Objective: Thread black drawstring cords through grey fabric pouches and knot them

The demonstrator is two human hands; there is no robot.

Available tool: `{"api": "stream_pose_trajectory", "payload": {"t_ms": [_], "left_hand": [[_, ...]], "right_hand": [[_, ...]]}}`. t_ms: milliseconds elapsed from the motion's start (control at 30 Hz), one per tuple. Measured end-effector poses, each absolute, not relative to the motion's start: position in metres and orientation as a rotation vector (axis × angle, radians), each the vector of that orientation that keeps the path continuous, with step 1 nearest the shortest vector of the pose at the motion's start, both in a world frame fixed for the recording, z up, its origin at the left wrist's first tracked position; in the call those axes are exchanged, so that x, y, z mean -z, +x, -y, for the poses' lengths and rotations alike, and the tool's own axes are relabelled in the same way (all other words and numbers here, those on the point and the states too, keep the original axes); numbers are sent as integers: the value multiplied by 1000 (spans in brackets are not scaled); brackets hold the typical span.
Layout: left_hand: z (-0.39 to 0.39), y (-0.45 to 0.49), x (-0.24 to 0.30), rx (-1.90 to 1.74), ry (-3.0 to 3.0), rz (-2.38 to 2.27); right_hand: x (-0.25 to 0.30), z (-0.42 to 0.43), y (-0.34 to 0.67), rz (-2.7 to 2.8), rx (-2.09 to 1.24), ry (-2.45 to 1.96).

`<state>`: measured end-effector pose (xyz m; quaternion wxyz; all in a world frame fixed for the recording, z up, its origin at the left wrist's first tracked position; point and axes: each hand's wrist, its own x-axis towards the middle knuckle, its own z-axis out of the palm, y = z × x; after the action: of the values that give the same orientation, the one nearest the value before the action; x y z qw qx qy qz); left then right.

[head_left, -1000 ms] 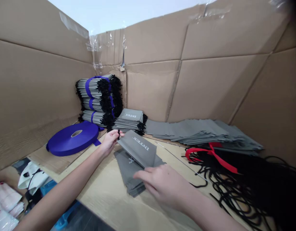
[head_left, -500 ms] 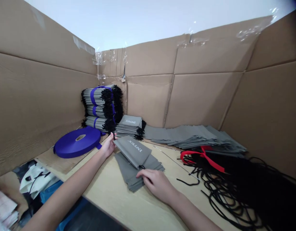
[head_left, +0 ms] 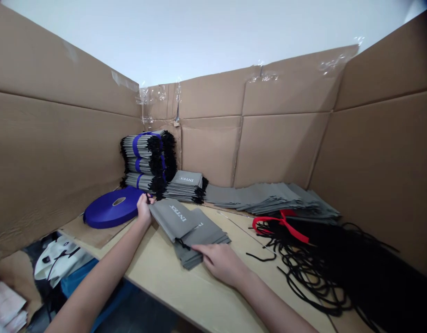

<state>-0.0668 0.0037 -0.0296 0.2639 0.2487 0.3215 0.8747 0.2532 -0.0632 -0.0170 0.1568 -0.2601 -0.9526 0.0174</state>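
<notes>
A flat grey drawstring pouch with white INTEX lettering hangs tilted above a small stack of grey pouches. At its far left corner my left hand is closed on the black drawstring. Another bit of black cord sticks out of the pouch's near corner. My right hand has its index finger and thumb at that cord's end, seemingly pinching it, over the stack's near edge. The other fingers of this hand are curled under and partly hidden.
A purple webbing roll lies left. Behind it stand strapped pouch bundles and a finished-looking pile. Grey pieces fan along the cardboard wall. Black cords with a red tie cover the right.
My left hand has drawn the pouch to the left, uncovering more of the stack. My right hand has shifted slightly left. The whole view has turned a little.
</notes>
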Motion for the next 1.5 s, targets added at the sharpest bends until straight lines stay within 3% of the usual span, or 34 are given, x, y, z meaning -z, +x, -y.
{"api": "stream_pose_trajectory", "payload": {"t_ms": [233,433,767,1133,1500], "left_hand": [[14,-79,11,-2672,838,-1158],[15,-78,17,-2295,1262,-1547],[15,-82,26,-1512,1750,-2170],[10,-22,35,-870,2397,-1794],[1,-55,47,-688,2176,-2112]], "right_hand": [[7,63,260,2765,191,-796],[10,55,266,2733,138,-783],[18,32,275,2538,-516,-735],[25,6,286,1810,-1284,-581],[28,-20,314,1215,-1617,-419]]}}
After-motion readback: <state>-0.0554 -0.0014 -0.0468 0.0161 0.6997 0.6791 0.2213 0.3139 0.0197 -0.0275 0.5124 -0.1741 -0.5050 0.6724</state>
